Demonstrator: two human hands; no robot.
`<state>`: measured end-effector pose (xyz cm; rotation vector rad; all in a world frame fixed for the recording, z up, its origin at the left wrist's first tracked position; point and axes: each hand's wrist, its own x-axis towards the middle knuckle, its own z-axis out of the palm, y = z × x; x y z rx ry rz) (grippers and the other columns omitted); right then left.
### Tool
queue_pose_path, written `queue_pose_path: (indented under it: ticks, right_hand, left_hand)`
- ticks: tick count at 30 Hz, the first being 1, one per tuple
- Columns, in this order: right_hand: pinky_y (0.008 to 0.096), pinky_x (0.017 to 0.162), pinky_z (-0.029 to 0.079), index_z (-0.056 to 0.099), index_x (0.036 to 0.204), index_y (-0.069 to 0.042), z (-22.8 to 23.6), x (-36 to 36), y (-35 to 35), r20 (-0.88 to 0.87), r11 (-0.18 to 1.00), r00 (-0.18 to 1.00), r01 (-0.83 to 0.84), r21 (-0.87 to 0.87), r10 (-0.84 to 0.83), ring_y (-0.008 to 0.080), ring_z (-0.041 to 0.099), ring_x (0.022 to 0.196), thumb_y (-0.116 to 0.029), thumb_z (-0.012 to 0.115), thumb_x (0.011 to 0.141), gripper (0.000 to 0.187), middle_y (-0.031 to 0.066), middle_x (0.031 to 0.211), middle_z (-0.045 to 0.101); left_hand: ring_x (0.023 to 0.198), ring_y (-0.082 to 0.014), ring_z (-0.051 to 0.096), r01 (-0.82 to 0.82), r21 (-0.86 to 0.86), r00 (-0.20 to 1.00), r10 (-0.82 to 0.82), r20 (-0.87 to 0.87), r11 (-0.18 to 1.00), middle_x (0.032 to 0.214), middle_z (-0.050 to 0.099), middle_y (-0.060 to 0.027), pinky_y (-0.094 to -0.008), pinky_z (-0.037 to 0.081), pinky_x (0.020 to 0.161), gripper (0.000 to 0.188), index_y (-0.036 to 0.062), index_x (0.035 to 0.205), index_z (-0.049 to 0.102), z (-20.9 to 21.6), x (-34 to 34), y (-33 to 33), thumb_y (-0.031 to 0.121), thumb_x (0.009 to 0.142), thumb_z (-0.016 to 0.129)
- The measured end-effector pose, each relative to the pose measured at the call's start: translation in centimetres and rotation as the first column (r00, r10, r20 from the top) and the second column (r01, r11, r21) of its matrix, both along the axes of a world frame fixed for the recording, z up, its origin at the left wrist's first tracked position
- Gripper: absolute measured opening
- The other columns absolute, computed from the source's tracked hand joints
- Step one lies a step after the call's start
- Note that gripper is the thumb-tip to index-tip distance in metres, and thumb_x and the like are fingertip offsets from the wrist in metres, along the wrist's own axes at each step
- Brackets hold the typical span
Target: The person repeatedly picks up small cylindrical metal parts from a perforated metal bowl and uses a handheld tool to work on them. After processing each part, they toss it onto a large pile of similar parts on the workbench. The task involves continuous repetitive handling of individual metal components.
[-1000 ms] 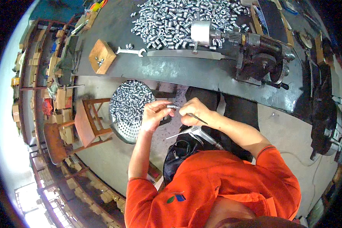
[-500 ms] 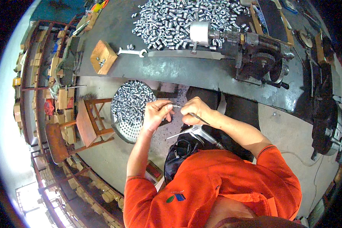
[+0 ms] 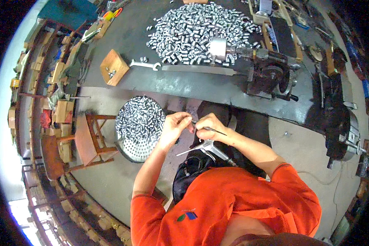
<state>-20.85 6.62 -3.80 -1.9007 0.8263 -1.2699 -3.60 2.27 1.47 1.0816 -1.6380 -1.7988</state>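
My left hand [image 3: 177, 126] is closed, thumb and fingers pinching a small metal piece that is mostly hidden. Close on its right, my right hand [image 3: 211, 127] is wrapped round a thin dark rod-like tool [image 3: 215, 131], whose back end slants out past the palm. The fingertips of both hands nearly meet where the tool and the piece come together. Below my hands, a silver air blow gun [image 3: 210, 147] with a coiled spring neck lies over my lap. On the left stands a round perforated tray [image 3: 136, 152], heaped with short shiny metal sleeves [image 3: 140, 121].
Ahead is a dark workbench [image 3: 172, 84] with a large pile of metal sleeves [image 3: 192, 35], a geared machine [image 3: 270, 74], a wrench [image 3: 145, 64] and a small wooden box [image 3: 115, 67]. A wooden chair [image 3: 88, 141] and shelves of boxes [image 3: 61, 110] stand left.
The view has shifted slightly, so the bench sits lower in the picture. My hands have come a little closer together, both still gripping what they held.
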Motion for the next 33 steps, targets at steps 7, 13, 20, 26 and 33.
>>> queue_pose_path:
  ticks: [7,13,20,26,33]
  right_hand:
    - [0.0354,0.04,0.024,0.032,0.049,-0.005,1.5,-2.2,5.2,0.154,0.968,0.961,0.211,0.136,-0.231,0.0209,0.034,0.039,-0.016,0.057,0.063,0.031,0.0071,0.047,0.03]
    - [0.0362,0.04,0.031,0.036,0.053,-0.009,-2.5,-3.7,11.0,-0.057,0.887,0.918,0.362,-0.287,-0.393,0.0262,0.042,0.046,-0.019,0.065,0.062,0.032,0.0071,0.053,0.037]
    - [0.0401,0.046,0.037,0.038,0.056,-0.009,-3.4,-2.4,13.8,-0.106,0.889,0.903,0.379,-0.257,-0.415,0.0293,0.048,0.053,-0.02,0.064,0.064,0.03,0.0085,0.056,0.042]
    - [0.0354,0.049,0.042,0.052,0.061,-0.006,-2.0,-2.8,13.6,0.074,0.849,0.857,0.515,-0.119,-0.51,0.0266,0.054,0.055,-0.014,0.062,0.068,0.014,0.0101,0.06,0.053]
    - [0.0271,0.043,0.034,0.057,0.057,-0.003,2.7,-3.0,14.0,0.229,0.727,0.91,0.105,0.678,-0.345,0.0058,0.044,0.048,-0.015,0.059,0.066,0.015,-0.0028,0.05,0.049]
  left_hand:
    - [0.055,-0.0122,0.056,-0.337,-0.154,0.934,0.309,-0.178,0.929,0.063,0.057,-0.0046,-0.0276,0.048,0.059,0.016,-0.0041,0.089,0.059,1.8,5.1,-1.6,0.011,0.088,0.054]
    - [0.055,-0.0121,0.057,-0.016,-0.157,0.927,0.074,0.367,0.987,0.061,0.06,-0.007,-0.0277,0.044,0.051,0.018,-0.002,0.091,0.059,-9.3,10.2,2.5,0.014,0.088,0.053]
    - [0.043,-0.0142,0.048,0.116,0.012,0.868,-0.107,0.485,0.993,0.049,0.049,-0.0061,-0.0323,0.036,0.041,0.035,-0.0005,0.066,0.056,-9.9,5.2,6.1,0.028,0.088,0.053]
    - [0.05,-0.0137,0.042,0.177,-0.49,0.907,0.052,0.418,0.853,0.052,0.047,-0.0046,-0.0315,0.035,0.048,0.034,-0.0043,0.066,0.053,-5.6,2.0,5.0,0.023,0.087,0.054]
    - [0.055,-0.0058,0.047,0.188,-0.57,0.968,-0.053,0.245,0.8,0.059,0.057,-0.0035,-0.0241,0.04,0.05,0.021,-0.0053,0.083,0.061,2.3,-1.1,6.6,0.015,0.084,0.06]
